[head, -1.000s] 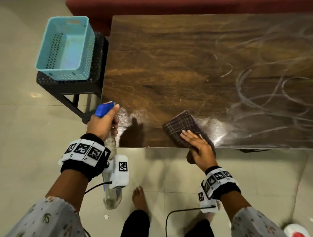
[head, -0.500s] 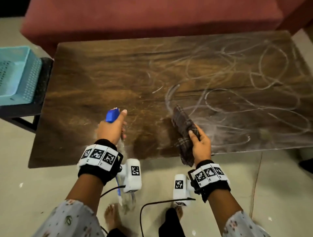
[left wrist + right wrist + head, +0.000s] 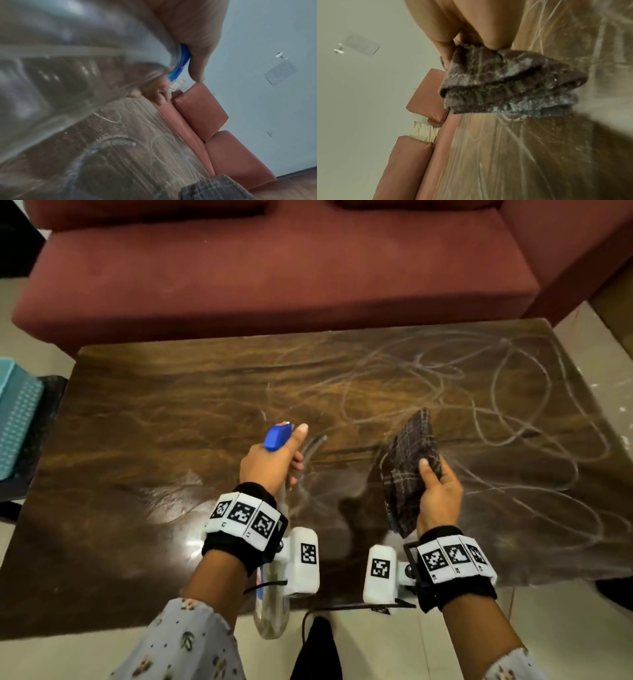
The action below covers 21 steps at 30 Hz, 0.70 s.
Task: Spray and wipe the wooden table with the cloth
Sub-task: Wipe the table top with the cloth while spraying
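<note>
The dark wooden table (image 3: pixel 171 440) carries white chalky scribbles (image 3: pixel 513 405) over its right half. My left hand (image 3: pixel 274 460) grips a clear spray bottle (image 3: pixel 270 607) with a blue head (image 3: pixel 278 436), held above the table's near middle, nozzle pointing away; the bottle's clear body (image 3: pixel 60 67) fills the left wrist view. My right hand (image 3: pixel 436 491) holds a folded dark plaid cloth (image 3: pixel 407 470) lifted off the table, to the right of the bottle. In the right wrist view the cloth (image 3: pixel 505 83) hangs from my fingers, dusted white along its lower folds.
A maroon sofa (image 3: pixel 274 268) runs along the table's far edge. A teal perforated basket (image 3: pixel 17 419) sits on a black stand left of the table. Pale tiled floor (image 3: pixel 565 628) lies around the near edge, with my dark trouser leg (image 3: pixel 317 648) below.
The cloth was pressed flat at the table's near edge; now my right hand holds it lifted off the surface. Both hands moved right and farther over the table, with the bottle over the tabletop.
</note>
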### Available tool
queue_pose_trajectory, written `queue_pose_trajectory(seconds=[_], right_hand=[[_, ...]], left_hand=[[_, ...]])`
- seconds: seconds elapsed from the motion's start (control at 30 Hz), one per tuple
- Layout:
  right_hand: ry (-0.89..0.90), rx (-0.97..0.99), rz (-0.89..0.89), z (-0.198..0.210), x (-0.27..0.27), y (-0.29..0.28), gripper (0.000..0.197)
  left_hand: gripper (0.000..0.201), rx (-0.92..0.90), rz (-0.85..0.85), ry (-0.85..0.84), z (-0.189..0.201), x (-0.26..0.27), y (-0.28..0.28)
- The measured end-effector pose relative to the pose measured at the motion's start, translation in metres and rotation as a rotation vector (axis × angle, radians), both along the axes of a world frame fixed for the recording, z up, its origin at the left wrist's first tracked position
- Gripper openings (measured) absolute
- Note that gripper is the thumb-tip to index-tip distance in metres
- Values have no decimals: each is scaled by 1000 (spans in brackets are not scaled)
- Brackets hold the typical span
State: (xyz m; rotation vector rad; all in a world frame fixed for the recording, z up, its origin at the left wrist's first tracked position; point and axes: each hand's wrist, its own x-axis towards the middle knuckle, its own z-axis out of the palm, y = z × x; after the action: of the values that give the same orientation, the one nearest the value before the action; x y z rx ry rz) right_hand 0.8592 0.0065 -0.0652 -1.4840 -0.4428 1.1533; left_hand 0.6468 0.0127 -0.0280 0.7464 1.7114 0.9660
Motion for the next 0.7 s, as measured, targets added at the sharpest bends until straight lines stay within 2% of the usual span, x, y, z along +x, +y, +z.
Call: queue_pose_trajectory(seconds=[0.17,0.27,0.3,0.37,0.4,0.47,0.5,0.6,0.7], right_hand=[[-16,14,-17,-2,6,63,23],[30,43,-43,0,4,92,27],[42,60,-56,2,2,101,37],[42,77,-79,3,-1,112,73],[37,79,-73,1,-1,119,84],[29,75,-74,1,1,129,88],[35,70,-74,4,3,132,83],[24,42,-74,7,11,144,50],[0,15,-77,2,20,155,41]], left_hand=[[28,5,78,-9,1,18,57],[47,-35,-6,49,3,22,85],[54,-54,-42,70,3,23,94],[59,-87,-74,96,2,24,107],[61,-107,-87,116,1,23,114],[64,-132,-101,162,0,22,125],[63,-135,-97,176,-1,21,128],[50,-136,-63,158,-7,17,137],[45,-154,-72,175,-10,13,145]])
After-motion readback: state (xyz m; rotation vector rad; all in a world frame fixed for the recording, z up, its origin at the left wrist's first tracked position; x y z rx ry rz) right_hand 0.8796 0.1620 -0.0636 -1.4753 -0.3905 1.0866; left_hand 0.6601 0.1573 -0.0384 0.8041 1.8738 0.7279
